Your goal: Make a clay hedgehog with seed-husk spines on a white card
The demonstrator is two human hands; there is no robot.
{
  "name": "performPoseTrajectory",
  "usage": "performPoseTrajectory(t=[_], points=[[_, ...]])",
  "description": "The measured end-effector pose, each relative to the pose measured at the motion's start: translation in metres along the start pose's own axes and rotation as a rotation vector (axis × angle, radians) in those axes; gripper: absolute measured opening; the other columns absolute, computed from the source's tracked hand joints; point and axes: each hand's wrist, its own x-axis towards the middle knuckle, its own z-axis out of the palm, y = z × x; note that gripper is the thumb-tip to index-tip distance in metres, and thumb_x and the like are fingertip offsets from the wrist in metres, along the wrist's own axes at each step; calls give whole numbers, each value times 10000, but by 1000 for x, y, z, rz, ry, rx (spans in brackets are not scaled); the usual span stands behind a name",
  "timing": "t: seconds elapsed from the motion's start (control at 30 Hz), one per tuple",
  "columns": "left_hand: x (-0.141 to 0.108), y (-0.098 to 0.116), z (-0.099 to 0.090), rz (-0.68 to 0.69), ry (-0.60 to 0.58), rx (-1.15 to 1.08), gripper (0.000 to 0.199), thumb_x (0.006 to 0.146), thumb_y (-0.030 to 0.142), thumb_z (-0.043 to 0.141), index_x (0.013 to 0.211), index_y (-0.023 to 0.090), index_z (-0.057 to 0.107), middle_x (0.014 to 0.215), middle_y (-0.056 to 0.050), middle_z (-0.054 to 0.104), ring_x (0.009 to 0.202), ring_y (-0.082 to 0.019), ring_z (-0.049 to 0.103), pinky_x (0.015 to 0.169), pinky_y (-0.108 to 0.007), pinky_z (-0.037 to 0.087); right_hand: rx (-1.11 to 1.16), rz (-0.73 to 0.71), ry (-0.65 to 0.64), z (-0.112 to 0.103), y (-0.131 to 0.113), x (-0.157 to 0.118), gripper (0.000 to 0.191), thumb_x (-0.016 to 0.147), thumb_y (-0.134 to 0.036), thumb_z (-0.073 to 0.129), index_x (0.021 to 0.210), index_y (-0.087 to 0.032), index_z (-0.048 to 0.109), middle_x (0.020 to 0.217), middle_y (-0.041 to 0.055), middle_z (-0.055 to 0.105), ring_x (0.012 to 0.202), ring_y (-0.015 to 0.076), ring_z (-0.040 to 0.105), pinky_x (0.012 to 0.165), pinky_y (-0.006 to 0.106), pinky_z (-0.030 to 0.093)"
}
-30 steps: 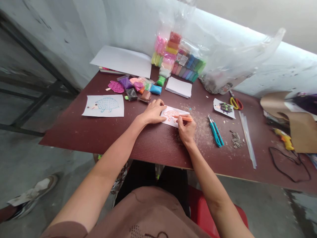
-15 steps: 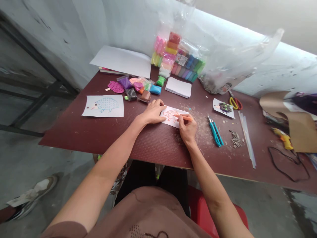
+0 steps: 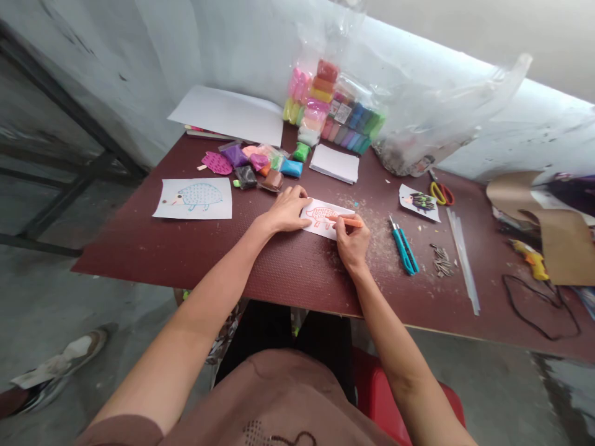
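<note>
A small white card (image 3: 320, 230) lies on the dark red table (image 3: 297, 272) in front of me, with an orange animal drawing on it. My left hand (image 3: 290, 209) rests at the card's left edge, thumb and fingers apart, pressing on its border. In my right hand (image 3: 353, 240) is an orange pen (image 3: 349, 221), pinched between thumb and fingers. Its tip points left onto the drawing. To the left lies a larger sheet with a blue hedgehog drawing (image 3: 201, 195). A small hedgehog card (image 3: 423, 201) lies to the right.
Clay packets (image 3: 292, 168) and blank cards (image 3: 334, 162) lie behind my hands. On the right are a teal cutter (image 3: 405, 249), scissors (image 3: 440, 192), metal bits (image 3: 441, 260), glue sticks (image 3: 463, 263) and a yellow glue gun (image 3: 534, 260). Someone's shoe (image 3: 79, 359) shows at lower left.
The pen has shifted very slightly to the right, and more orange marks show on the drawing's body. My left hand has stayed in place.
</note>
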Motion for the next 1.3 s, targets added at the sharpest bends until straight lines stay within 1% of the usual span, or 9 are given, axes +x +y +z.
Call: performPoseTrajectory(t=[0.17, 0.33, 0.47, 0.67, 0.87, 1.0, 1.07, 1.2, 1.3], points=[[0, -1, 0, -2, -6, -1, 522, 802, 434, 642, 1262, 198, 716, 1389, -136, 537, 1281, -360, 497, 1148, -501, 408, -17, 30, 84, -2, 0, 2, 242, 904, -337, 603, 789, -193, 760, 783, 51, 751, 625, 156, 611, 605, 304, 453], [1, -1, 1, 0, 5, -4, 505, 795, 433, 650, 1248, 221, 719, 1380, -123, 544, 1275, -358, 500, 1148, -507, 408, -26, 22, 38, -2, 1, 2, 243, 908, -349, 602, 814, -200, 769, 793, 47, 753, 630, 159, 618, 618, 311, 460], [1, 0, 0, -2, -3, -2, 510, 802, 431, 643, 1253, 203, 718, 1383, -135, 542, 1277, -361, 498, 1149, -506, 405, -31, 11, 13, -2, 1, 1, 259, 913, -362, 599, 828, -194, 777, 813, 55, 759, 643, 163, 631, 632, 317, 469], [1, -2, 2, 3, 6, -8, 511, 799, 435, 651, 1257, 219, 717, 1378, -129, 549, 1279, -363, 496, 1153, -514, 396, -54, 21, 54, -1, 0, 2, 248, 903, -331, 595, 800, -192, 773, 793, 55, 761, 625, 158, 618, 623, 309, 468], [1, -1, 0, -1, 0, -2, 516, 806, 425, 645, 1259, 188, 716, 1393, -142, 539, 1280, -360, 503, 1149, -502, 407, -66, 12, 48, -2, 0, 1, 235, 887, -321, 596, 777, -202, 766, 739, 31, 725, 594, 147, 580, 592, 295, 460], [0, 0, 0, -4, -5, -1, 507, 814, 419, 652, 1261, 185, 713, 1400, -143, 536, 1285, -360, 504, 1158, -496, 397, -27, -1, 34, -1, 0, 1, 234, 878, -333, 600, 763, -206, 761, 757, 37, 730, 615, 155, 599, 600, 299, 461], [0, 1, -1, -4, -7, -2, 497, 816, 409, 657, 1258, 190, 712, 1400, -140, 537, 1290, -362, 502, 1158, -498, 394, -5, 2, 51, -2, 1, 2, 243, 885, -343, 593, 766, -203, 752, 760, 39, 731, 624, 157, 609, 606, 301, 461], [0, 1, -1, -6, -9, -7, 499, 812, 395, 663, 1254, 170, 713, 1403, -153, 527, 1298, -371, 496, 1158, -498, 391, -24, 42, 139, -3, 4, 3, 233, 885, -344, 595, 752, -200, 722, 733, 34, 721, 603, 157, 592, 596, 302, 449], [0, 1, 0, -7, -10, 4, 500, 817, 397, 659, 1257, 166, 711, 1397, -153, 529, 1295, -371, 498, 1155, -500, 393, -15, 51, 122, -4, 4, 3, 226, 880, -336, 601, 749, -200, 727, 743, 37, 730, 593, 154, 582, 593, 303, 440]])
